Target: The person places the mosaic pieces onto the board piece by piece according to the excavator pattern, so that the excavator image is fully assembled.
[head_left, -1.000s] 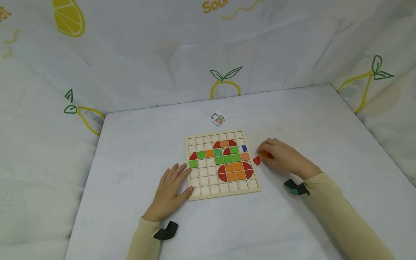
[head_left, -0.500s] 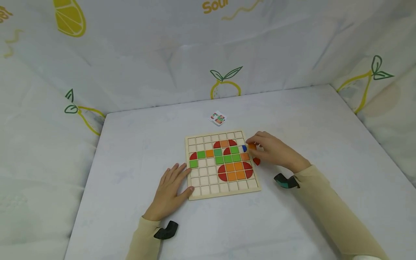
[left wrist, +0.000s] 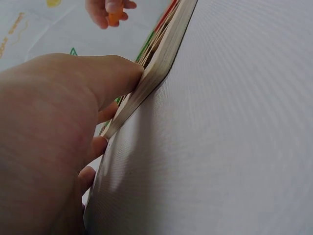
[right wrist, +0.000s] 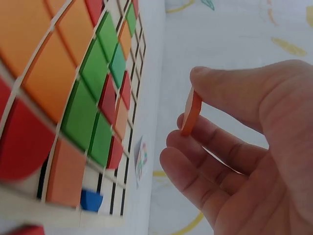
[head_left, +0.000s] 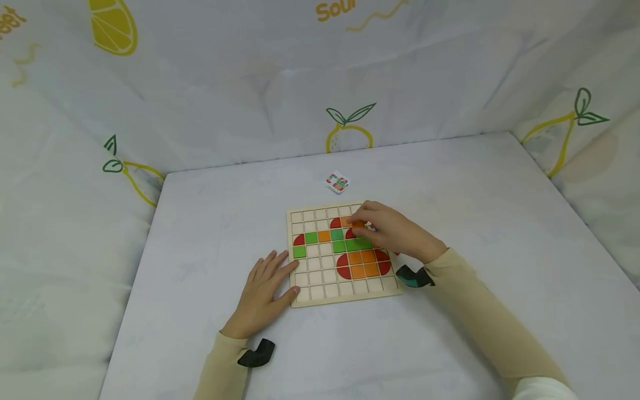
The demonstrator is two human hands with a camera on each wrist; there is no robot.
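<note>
A square wooden grid board (head_left: 315, 278) lies on the white table with red, green and orange pieces in its cells. My left hand (head_left: 260, 294) rests along its left edge, fingers extended. In the left wrist view, the thumb (left wrist: 115, 76) touches the board's side near a corner. Over the upper right part of the board, my right hand (head_left: 392, 230) pinches an orange tile (right wrist: 191, 112) between thumb and fingertips. The right wrist view shows that tile raised off the board. A small blue piece (right wrist: 91, 199) sits by the board's right border.
Behind the board lies a small card (head_left: 337, 182) printed with a coloured pattern. A loose red piece (right wrist: 27, 230) is just off the board's right side, mostly covered by my right hand in the head view. White cloth with lemon prints hangs around the table.
My right hand has moved left from beside the board to above it, carrying the orange tile. The left hand stays at the left edge.
</note>
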